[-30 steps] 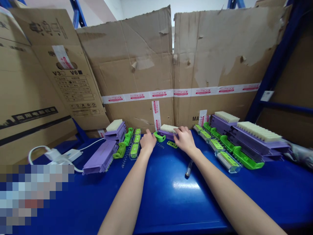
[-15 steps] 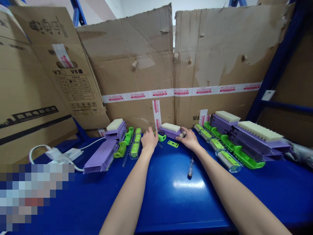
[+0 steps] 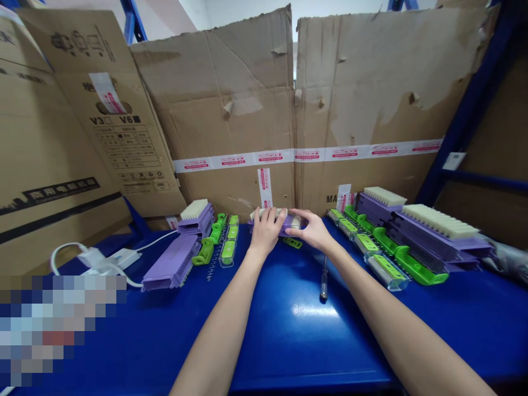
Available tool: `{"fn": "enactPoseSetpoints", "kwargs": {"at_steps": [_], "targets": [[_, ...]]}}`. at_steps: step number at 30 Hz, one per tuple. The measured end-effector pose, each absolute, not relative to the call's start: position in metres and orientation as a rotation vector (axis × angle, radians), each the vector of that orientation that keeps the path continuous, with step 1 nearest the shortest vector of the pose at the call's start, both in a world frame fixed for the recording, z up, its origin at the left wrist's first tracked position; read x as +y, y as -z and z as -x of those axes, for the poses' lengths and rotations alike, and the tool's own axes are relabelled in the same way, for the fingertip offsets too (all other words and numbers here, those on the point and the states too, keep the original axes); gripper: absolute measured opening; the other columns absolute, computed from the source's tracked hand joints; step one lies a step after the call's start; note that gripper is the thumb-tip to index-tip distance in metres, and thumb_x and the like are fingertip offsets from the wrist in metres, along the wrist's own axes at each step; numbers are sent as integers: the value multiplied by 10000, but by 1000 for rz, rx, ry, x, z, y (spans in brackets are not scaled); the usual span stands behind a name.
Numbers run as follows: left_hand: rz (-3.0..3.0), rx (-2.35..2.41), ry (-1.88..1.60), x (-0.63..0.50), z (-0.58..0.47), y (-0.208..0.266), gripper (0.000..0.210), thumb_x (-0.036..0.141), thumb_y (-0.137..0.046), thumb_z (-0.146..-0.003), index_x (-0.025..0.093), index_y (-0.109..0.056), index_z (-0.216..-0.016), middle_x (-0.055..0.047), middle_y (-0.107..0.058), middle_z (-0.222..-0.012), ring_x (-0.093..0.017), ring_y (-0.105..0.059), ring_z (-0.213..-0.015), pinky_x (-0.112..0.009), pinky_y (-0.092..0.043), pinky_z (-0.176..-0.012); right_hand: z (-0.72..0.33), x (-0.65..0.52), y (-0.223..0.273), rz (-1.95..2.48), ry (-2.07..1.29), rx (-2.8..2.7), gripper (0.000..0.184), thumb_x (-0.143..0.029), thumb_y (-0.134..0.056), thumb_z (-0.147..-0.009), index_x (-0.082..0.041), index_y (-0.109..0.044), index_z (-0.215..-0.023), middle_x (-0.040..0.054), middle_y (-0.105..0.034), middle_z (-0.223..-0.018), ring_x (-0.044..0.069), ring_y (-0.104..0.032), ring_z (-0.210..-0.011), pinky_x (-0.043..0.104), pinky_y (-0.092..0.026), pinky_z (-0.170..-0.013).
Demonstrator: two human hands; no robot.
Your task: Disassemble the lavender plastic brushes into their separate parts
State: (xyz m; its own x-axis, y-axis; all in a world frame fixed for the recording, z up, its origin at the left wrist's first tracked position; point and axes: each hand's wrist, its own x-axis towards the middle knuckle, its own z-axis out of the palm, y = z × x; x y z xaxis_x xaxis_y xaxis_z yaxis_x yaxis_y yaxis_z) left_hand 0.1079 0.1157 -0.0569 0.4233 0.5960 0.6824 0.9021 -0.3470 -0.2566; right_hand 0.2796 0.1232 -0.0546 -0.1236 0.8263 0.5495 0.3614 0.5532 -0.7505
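A purple plastic brush body (image 3: 287,225) with cream bristles on top lies at the back middle of the table, partly hidden by my fingers. My left hand (image 3: 266,234) is closed over its left part, fingers across the bristles. Around its right end, my right hand (image 3: 312,231) grips with thumb and fingers. A flat green plate (image 3: 292,242) with cutouts lies just in front of the brush body. Below my right wrist rests a screwdriver (image 3: 324,289) with a clear handle.
On the left are more purple bodies (image 3: 171,261), green trays (image 3: 204,252), springs (image 3: 212,261) and clear green-topped cases (image 3: 227,253). Similar purple bodies (image 3: 437,234), green trays (image 3: 416,267) and cases (image 3: 388,270) line the right. Cardboard (image 3: 231,121) walls the back; a power strip (image 3: 119,259) sits left.
My left hand has moved right, from beside the green part onto the brush body. The brush body has shifted left, and my right hand has followed it. The green part and small spring are now hidden.
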Motion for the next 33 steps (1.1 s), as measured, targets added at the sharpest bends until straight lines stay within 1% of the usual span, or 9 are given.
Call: {"fn": "enactPoseSetpoints", "kwargs": {"at_steps": [5,7,12,16,19,24,28,30,33], "targets": [[2143,-1127,590,116,-109,56,458,135,-373,-865,181,-465,-1311,-139,-562,-1243,-270,-479,-1158,-492,-298,-1049,-289,122,50,1094,-681,-1809,553,-333,-804,-527,-147,-700,-1037,51,-661,-934,187,-586,-803,328,-454,-794],[2137,-1133,603,117,-111,57,466,127,-388,-851,184,-464,-1307,-144,-566,-1228,-277,-487,-1137,-492,-334,-1007,-288,120,49,1141,-657,-1792,549,-316,-802,-520,-158,-698,-1035,29,-641,-888,174,-571,-770,321,-460,-770],[2036,-1189,765,120,-98,60,457,184,-491,-812,146,-491,-1268,-174,-559,-1230,-305,-487,-1112,-484,-371,-936,-269,106,41,1122,-216,-1830,512,-386,-779,-579,-218,-698,-1055,50,-563,-966,211,-565,-908,358,-444,-861],[2052,-1083,808,121,-92,61,456,189,-519,-794,150,-504,-1249,-160,-570,-1214,-295,-471,-1136,-481,-310,-1002,-273,102,32,1148,-206,-1931,522,-392,-790,-570,-241,-697,-1062,34,-556,-952,188,-575,-837,326,-459,-794],[2078,-1066,780,124,-96,64,481,160,-519,-778,160,-492,-1259,-149,-568,-1223,-290,-474,-1127,-478,-308,-996,-277,101,30,1238,-201,-1982,537,-419,-784,-582,-254,-686,-1083,26,-547,-895,175,-564,-775,315,-450,-755],[2016,-1117,926,129,-90,66,405,180,-502,-797,153,-520,-1201,-156,-575,-1193,-287,-489,-1071,-457,-353,-931,-261,89,25,1313,126,-1988,514,-451,-726,-652,-260,-664,-1125,73,-522,-929,231,-551,-848,348,-431,-764],[2062,-1002,922,129,-85,64,427,175,-528,-773,143,-512,-1199,-145,-581,-1152,-280,-476,-1067,-462,-320,-1001,-269,92,21,1222,2,-2052,547,-404,-763,-614,-254,-671,-1132,47,-532,-934,199,-563,-834,316,-435,-790],[2101,-960,892,128,-88,63,465,133,-530,-744,151,-500,-1208,-129,-580,-1146,-271,-468,-1080,-459,-294,-1040,-278,97,22,1264,-116,-2041,547,-399,-770,-601,-268,-678,-1125,29,-539,-911,178,-566,-785,298,-441,-755],[2124,-980,866,129,-91,62,498,112,-531,-721,164,-491,-1215,-122,-577,-1149,-272,-470,-1067,-466,-306,-1025,-279,99,25,1314,-178,-2026,546,-411,-772,-593,-277,-685,-1115,23,-541,-879,174,-566,-756,296,-445,-728]]}}
